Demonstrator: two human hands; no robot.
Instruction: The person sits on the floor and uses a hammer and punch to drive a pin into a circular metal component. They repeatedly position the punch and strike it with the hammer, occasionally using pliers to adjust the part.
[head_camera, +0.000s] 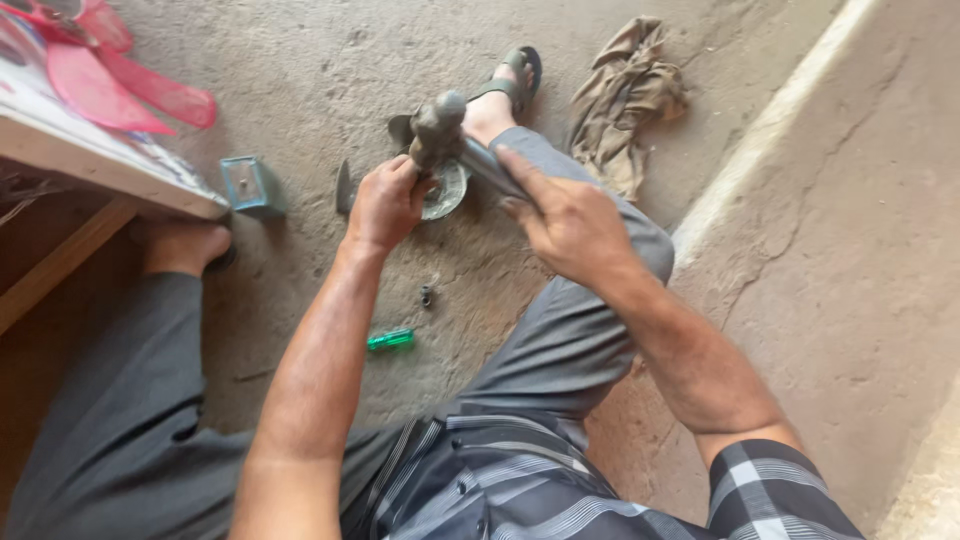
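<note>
Left of the hands (480, 205), a small teal box (251, 186), perhaps metal.

one rag (627, 95), one screwdriver (390, 340), two hands (385, 205)

Looks like a small repair workshop, floor-level, or a rough work corner. Bare, gritty concrete floor (300, 80) under both hands, with a raised concrete ledge (800, 100) to the right of them. Dirty rag (625, 95) dropped on the floor beyond the right hand. Green-handled screwdriver (390, 340) and small metal part (427, 296) lying loose just below the hands. Small blue box (250, 185) and edge of a wooden bench (100, 160) off to the left.
</note>
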